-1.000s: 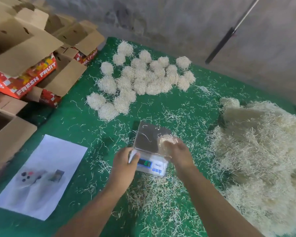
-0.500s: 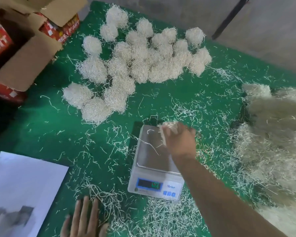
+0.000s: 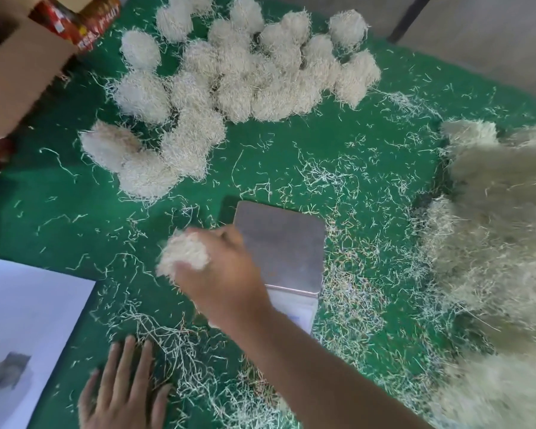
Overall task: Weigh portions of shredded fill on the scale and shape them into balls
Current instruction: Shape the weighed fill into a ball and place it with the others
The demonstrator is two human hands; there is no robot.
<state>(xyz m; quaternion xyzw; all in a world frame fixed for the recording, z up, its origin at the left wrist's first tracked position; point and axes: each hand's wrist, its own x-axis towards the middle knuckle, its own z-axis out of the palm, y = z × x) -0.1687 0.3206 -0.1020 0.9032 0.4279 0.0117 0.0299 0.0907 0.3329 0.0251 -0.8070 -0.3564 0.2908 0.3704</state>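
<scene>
The left hand (image 3: 123,388) lies flat on the green cloth (image 3: 338,156), fingers straight, holding nothing. A white paper (image 3: 22,308) lies just to its left. Up and to the right of it, the right hand (image 3: 223,274) is curled around a small clump of fill (image 3: 183,255). The clump sticks out to the left of the fist, so it points toward the left hand. The left hand is the nearer helper if the clump gets rolled. The finished balls (image 3: 229,75) sit well past both hands, so the right hand is closer to them.

The scale (image 3: 279,243) is just to the right of the right hand, and its plate looks bare. The arm covers the screen, so the number can't be read. The big loose pile (image 3: 492,258) lies far right, cut off by the edge. The clump is blurry; maybe it is not round yet.
</scene>
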